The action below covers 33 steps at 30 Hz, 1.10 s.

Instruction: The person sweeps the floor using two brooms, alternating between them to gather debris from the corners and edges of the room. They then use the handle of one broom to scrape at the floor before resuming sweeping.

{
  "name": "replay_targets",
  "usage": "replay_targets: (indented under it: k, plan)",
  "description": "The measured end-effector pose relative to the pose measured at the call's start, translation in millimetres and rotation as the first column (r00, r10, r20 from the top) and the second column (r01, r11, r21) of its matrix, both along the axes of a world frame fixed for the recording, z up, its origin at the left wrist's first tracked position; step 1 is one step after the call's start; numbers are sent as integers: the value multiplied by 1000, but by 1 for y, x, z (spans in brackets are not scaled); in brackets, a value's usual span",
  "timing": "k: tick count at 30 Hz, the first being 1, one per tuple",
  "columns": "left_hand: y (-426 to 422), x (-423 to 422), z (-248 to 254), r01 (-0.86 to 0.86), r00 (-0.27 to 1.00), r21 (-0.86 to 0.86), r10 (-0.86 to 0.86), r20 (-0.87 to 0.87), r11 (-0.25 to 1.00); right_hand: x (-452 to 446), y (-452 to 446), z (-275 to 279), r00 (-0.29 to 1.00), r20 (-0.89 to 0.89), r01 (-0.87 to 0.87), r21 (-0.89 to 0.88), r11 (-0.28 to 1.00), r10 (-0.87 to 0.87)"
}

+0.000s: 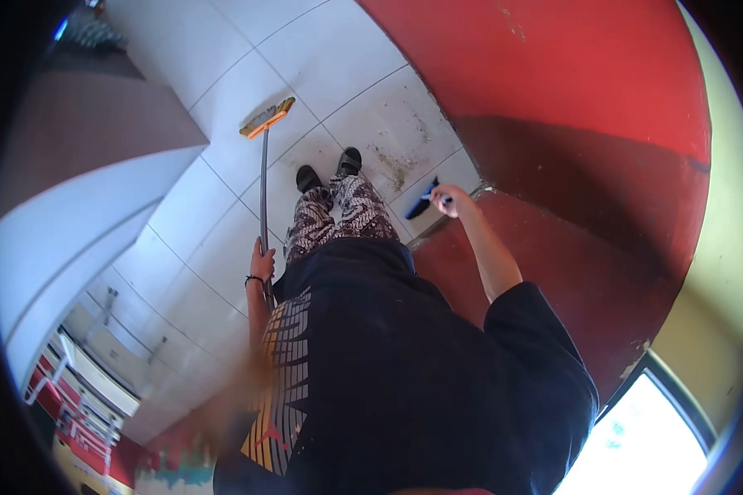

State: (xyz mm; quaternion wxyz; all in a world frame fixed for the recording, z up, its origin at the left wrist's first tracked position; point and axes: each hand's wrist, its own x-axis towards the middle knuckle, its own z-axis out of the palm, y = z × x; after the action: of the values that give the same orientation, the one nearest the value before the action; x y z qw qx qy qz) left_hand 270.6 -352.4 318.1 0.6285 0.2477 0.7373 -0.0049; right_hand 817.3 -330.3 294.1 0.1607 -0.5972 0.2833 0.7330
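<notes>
My left hand (262,262) is wrapped round the grey pole of a broom (264,186), whose orange head with yellowish bristles rests on the tiles ahead of my feet. On the other side, my right hand (449,200) is closed on the handle of a blue and black brush or dustpan (422,200); its exact form is hard to make out. It is near the corner by the red wall. Scattered dirt (398,165) lies on the pale floor tiles between my feet and the wall.
A red and dark red wall (570,91) curves along the right. At the left stands a large brown and white surface (91,140). My dark shoes (309,178) are on the tiled floor (215,190). A bright window (644,437) shows at the lower right.
</notes>
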Motion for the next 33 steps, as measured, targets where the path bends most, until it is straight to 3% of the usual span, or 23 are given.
replay_targets:
  k: [1,3,7,9,13,15,18,20,22,24,28,31,33]
  plan:
    - [-2,-3,-1,-9,1000,-5,9,-8,1000,0,30,3,1000,3,-28,-14,1000,28]
    - [-11,-8,-5,-50,998,-2,50,-28,999,-4,91,12,994,28,112,-93,989,-110]
    - [-46,-20,-31,-255,965,-6,255,62,967,-31,189,40,1000,4,31,-58,998,-31]
    - [-58,-13,-29,-287,957,14,286,51,958,-36,230,43,990,-57,127,14,992,-126]
    - [-64,-6,-61,-242,969,117,247,-32,963,-59,305,56,999,-17,-46,119,992,48]
    - [-51,-1,-34,-227,972,-42,224,-64,973,-67,328,57,998,-50,-31,181,983,41]
    - [-18,-1,-17,-290,957,-106,290,-17,951,-54,356,62,984,-178,53,148,988,-26]
    - [-10,5,-2,-314,949,-125,315,-10,941,-41,346,72,966,-250,113,179,977,-66]
    - [-4,13,5,-342,938,-139,345,3,929,-35,312,108,984,-171,117,454,884,-43]
    - [6,19,7,-394,914,-133,403,46,909,-9,277,111,974,-221,111,324,940,-39]
    - [7,33,-2,-487,847,-165,510,149,858,8,152,184,998,62,-47,423,905,23]
    - [17,37,7,-441,871,-144,461,168,886,10,76,254,972,-85,234,359,903,-219]
    - [15,38,-14,-418,885,-107,431,177,902,31,21,251,944,-138,330,359,873,-300]
